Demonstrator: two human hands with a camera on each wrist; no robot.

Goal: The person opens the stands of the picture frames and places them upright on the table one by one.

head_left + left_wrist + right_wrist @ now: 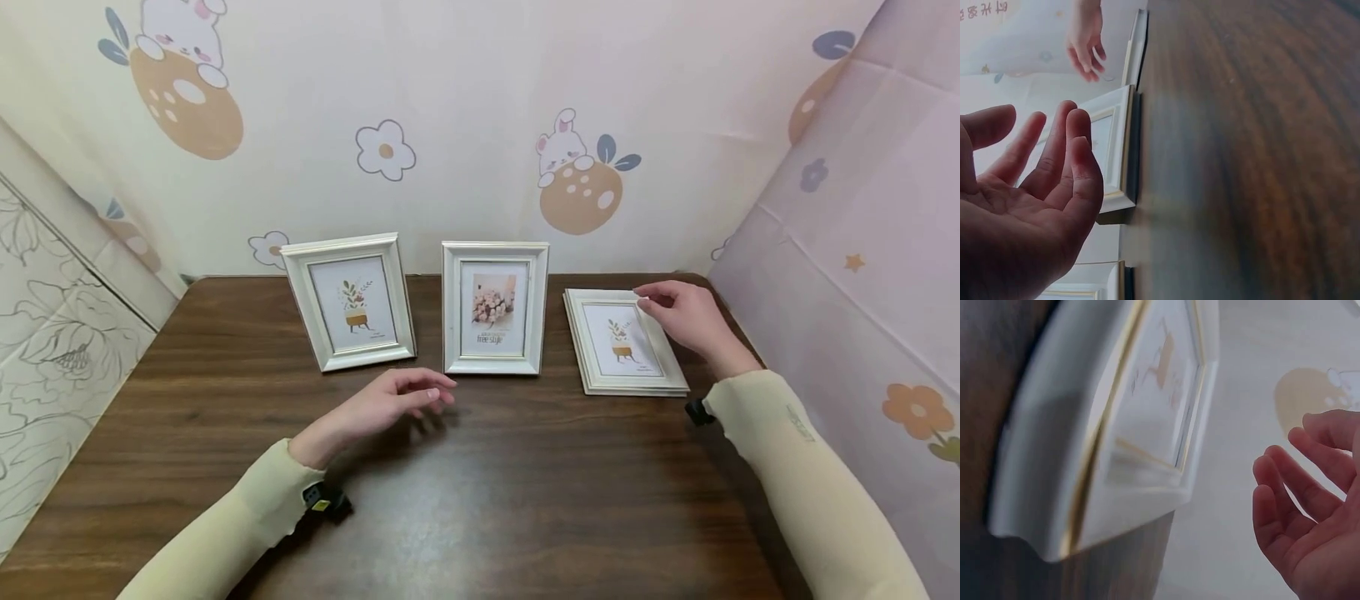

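Three white picture frames are on a brown wooden table (480, 500). The left picture frame (303, 292), with a plant print, stands tilted back. Upright in the middle is a picture frame (491, 365) showing pink flowers. The right picture frame (633, 389) lies flat, face up, with another plant print. My left hand (382, 404) hovers in front of the gap between the two standing frames, its fingers loosely bent and holding nothing. Just above the right edge of the flat frame is my right hand (686, 317); the right wrist view shows its relaxed fingers (1266, 506) apart from the frame.
A pale cloth with rabbits and flowers (465, 125) hangs behind the table's back edge. Another printed cloth (862, 333) borders the right side. Each wrist carries a small black camera, like the left camera (327, 500).
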